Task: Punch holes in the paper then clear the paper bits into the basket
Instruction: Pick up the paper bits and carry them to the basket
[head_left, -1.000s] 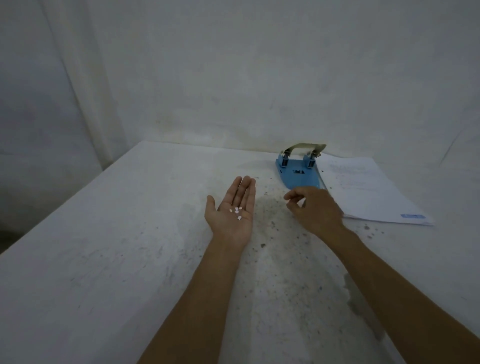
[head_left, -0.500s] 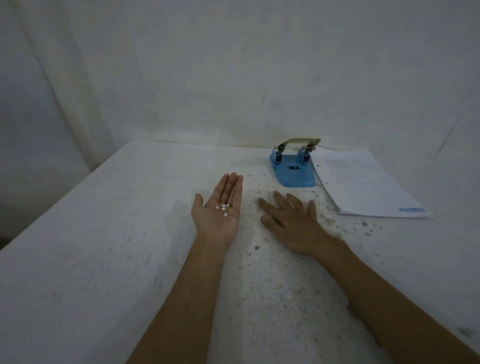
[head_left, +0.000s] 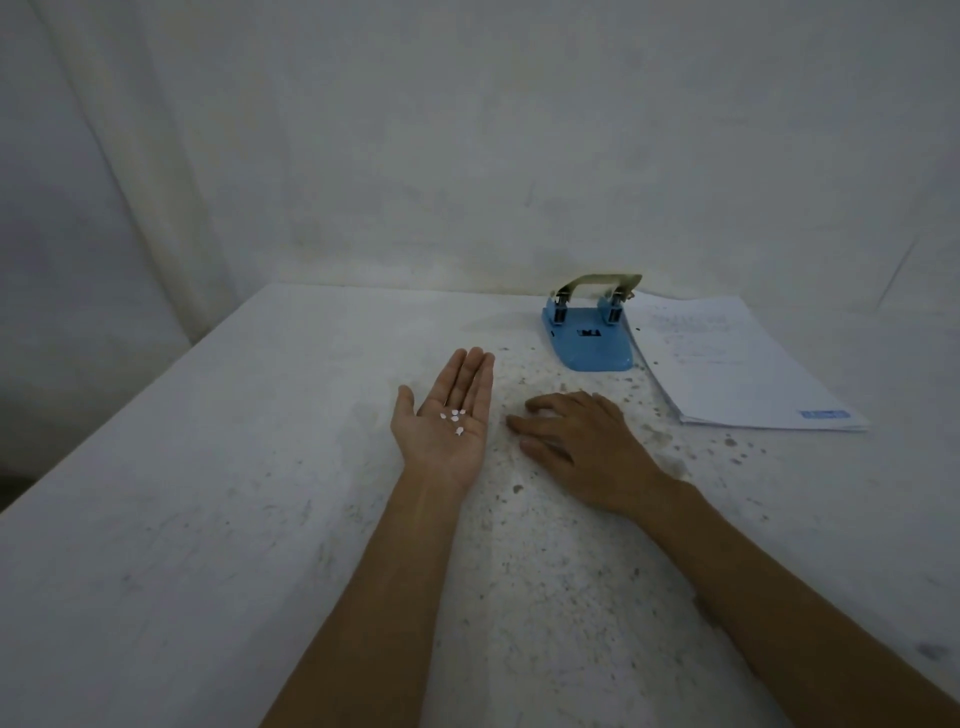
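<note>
We saw the fingers (head_left: 470, 376) of the left hand (head_left: 445, 422) held straight and close together, pointing away from the body, with the thumb set off to the side. The palm faced up and carried a small cluster of white paper bits (head_left: 453, 419) near its middle, lying loose on the skin rather than gripped. The right hand (head_left: 576, 441) lay palm down just beside it, its fingers spread a little and pressed flat on the table (head_left: 218, 493), closed around nothing. We could not tell whether any bits lay under that palm.

Beyond the two hands, the tabletop was white and speckled with dark flecks, thickest in the patch between the hands and the far edge. The blue hole punch (head_left: 589, 332) stood near that far edge, past the right hand and apart from it, with its metal lever raised. Just to the right of the punch, touching or nearly touching its side, the paper (head_left: 727, 364) lay flat as a thin stack, a small blue mark showing at its near right corner. Both bare forearms ran back toward the camera from the hands. A pale wall rose behind the table.
</note>
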